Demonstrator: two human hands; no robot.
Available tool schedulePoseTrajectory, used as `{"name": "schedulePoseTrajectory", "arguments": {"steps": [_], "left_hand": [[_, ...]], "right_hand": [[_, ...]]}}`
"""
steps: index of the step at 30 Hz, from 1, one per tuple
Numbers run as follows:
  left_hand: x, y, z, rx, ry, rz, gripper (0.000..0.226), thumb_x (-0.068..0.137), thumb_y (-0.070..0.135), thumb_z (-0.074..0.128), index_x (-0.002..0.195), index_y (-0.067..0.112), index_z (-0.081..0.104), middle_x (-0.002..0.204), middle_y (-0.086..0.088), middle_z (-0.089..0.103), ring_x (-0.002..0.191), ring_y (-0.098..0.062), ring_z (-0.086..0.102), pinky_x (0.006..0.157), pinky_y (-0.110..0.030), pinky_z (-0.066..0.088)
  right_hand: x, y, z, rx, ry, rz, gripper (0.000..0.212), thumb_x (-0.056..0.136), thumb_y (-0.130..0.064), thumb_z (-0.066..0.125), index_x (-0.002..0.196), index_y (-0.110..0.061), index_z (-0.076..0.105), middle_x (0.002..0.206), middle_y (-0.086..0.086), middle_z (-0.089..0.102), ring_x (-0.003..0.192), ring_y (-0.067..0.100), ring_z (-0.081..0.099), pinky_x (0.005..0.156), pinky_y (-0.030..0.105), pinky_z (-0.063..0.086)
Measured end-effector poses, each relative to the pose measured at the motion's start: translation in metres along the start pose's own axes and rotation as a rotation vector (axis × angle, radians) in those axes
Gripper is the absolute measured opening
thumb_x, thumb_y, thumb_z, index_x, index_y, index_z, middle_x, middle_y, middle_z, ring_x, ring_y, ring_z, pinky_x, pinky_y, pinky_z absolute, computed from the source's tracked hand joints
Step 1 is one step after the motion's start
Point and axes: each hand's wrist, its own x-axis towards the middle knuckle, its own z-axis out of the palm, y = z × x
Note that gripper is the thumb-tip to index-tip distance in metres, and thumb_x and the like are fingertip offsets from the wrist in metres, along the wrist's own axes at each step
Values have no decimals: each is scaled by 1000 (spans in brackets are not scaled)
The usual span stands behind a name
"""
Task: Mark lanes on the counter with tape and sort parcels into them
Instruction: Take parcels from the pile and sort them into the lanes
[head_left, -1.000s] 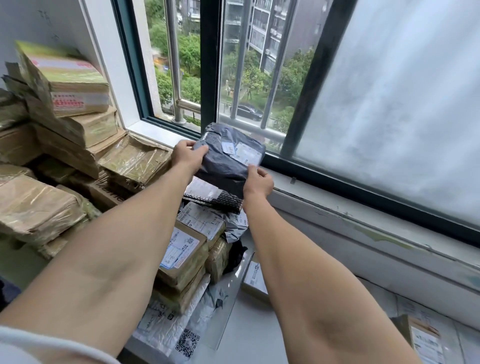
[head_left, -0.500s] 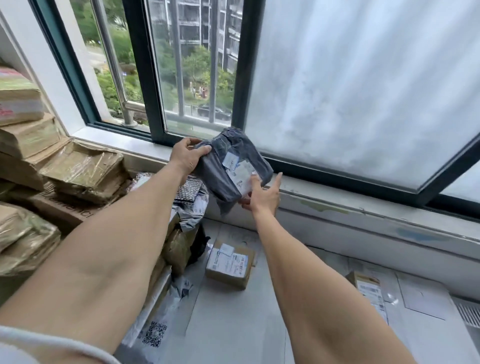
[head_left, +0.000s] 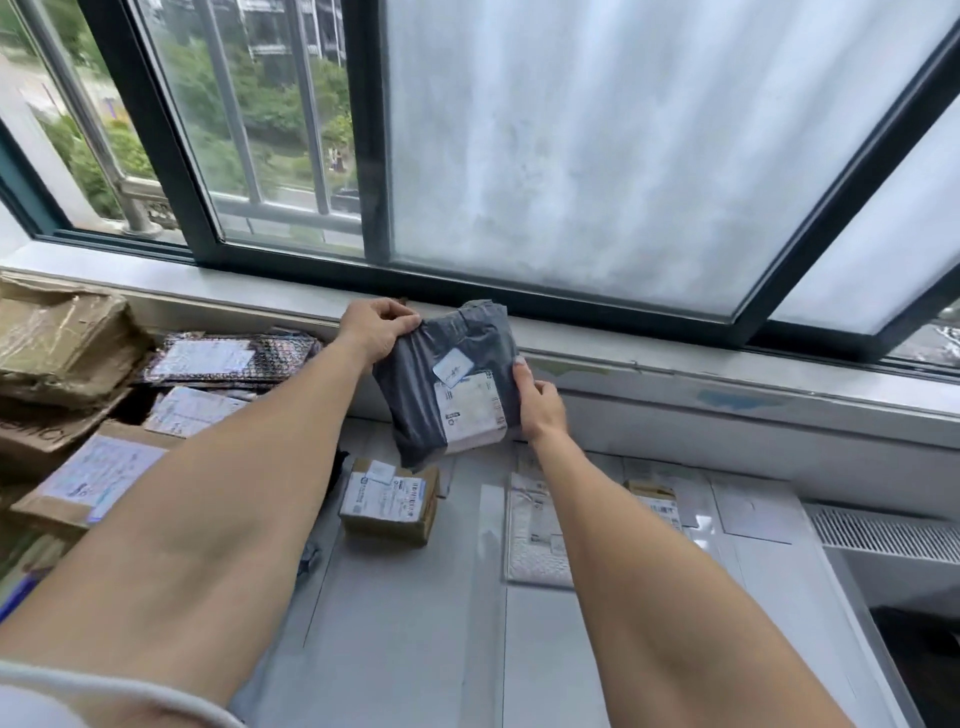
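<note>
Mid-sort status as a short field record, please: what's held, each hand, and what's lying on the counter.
held: grey mailer bag, label facing the camera
left hand: grips the bag's top left corner
right hand: grips the bag's right edge
counter: small cardboard box near the bag; white padded envelope to the box's right
left side: pile of parcels

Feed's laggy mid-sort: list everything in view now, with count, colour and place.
grey poly mailer: one, dark grey, held above the counter
small cardboard box: one, brown, on the counter below the mailer
white mailer: one, white, flat on the counter right of that box
second small box: one, brown, partly behind the right forearm
parcel pile: several, brown, left end
black bubble mailer: one, black, on the pile
left hand: one, grips the mailer's top corner
right hand: one, grips its right edge
</note>
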Motion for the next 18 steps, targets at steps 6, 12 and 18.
{"name": "schedulePoseTrajectory", "arguments": {"steps": [6,12,18], "left_hand": [[-10,5,34,96,-157,15,10,83,21,78,89,14,73,76,8,65,70,-3,56,62,-13,44],[-16,-15,53,36,-165,-85,15,78,22,82,91,18,75,83,6,69,78,-6,61,63,-11,48],[-38,-44,70,-207,-317,-498,51,77,40,79,117,11,67,111,-9,72,96,-25,66,84,-33,52]], "right_hand": [[0,21,-15,321,-484,206,66,74,-69,68,116,-18,71,106,6,75,97,26,72,86,38,58],[2,52,-20,332,-496,243,66,73,-62,73,117,-13,71,104,9,76,101,28,71,92,42,56],[8,73,-23,379,-416,252,67,72,-56,76,120,-10,67,105,9,75,101,29,71,97,47,53]]}}
